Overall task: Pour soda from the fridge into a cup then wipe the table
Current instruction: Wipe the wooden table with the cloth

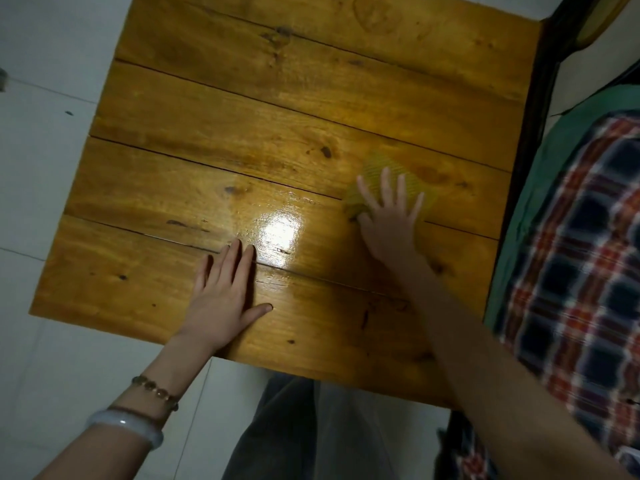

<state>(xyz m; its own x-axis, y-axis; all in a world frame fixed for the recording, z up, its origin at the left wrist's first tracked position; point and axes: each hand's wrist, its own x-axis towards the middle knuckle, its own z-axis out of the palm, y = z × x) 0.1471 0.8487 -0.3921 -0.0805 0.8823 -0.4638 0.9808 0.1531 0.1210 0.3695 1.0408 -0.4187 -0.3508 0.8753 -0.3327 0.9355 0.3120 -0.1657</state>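
A wooden plank table fills the view from above, with a bright glare patch near its middle. A yellow ribbed cloth lies flat on the right part of the tabletop. My right hand presses on the cloth with straight, spread fingers. My left hand rests flat on the bare wood near the front edge, fingers straight, holding nothing. Neither a cup nor any soda is in view.
White floor tiles lie left of and in front of the table. A bed with a plaid blanket and green sheet runs along the table's right side. A dark wooden frame stands between them. My legs show under the front edge.
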